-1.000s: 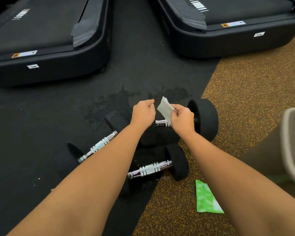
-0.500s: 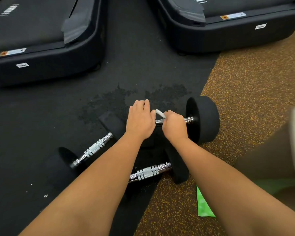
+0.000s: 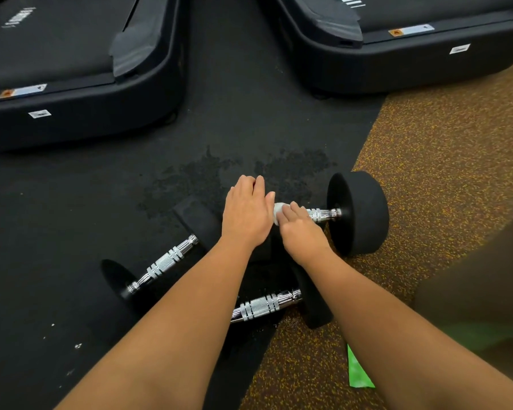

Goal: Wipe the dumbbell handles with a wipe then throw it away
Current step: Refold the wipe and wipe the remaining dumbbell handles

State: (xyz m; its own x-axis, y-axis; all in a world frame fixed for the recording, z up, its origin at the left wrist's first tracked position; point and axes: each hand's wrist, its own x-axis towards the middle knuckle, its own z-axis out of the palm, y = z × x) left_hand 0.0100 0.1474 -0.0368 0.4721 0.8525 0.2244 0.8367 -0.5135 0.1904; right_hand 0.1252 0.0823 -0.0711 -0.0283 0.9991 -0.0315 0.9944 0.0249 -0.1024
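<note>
- Head camera looks down on two black treadmills: one at the upper left (image 3: 71,69), one at the upper right (image 3: 412,54).
- A black floor mat (image 3: 249,128) runs between and below them, with a darker mottled patch near its middle; a brown speckled floor (image 3: 442,143) borders it on the right.
- Three dumbbells lie on the ground. The far dumbbell (image 3: 359,213) lies across the edge of the mat, its right weight on the speckled floor. The left dumbbell (image 3: 163,263) lies slanted on the mat. The near dumbbell (image 3: 258,306) lies just below the hands, partly hidden by the forearms.
- Left hand (image 3: 246,211) lies flat, fingers straight and together, on the left end of the far dumbbell, covering that weight.
- Right hand (image 3: 299,229) curls over the far dumbbell's chrome handle (image 3: 323,214), clamped on the wipe.
- A green packet (image 3: 357,371) lies on the speckled floor, partly hidden by the right forearm.
- White wipe (image 3: 278,210) is bunched on the handle under the right fingers, only a small fold showing between the two hands.
</note>
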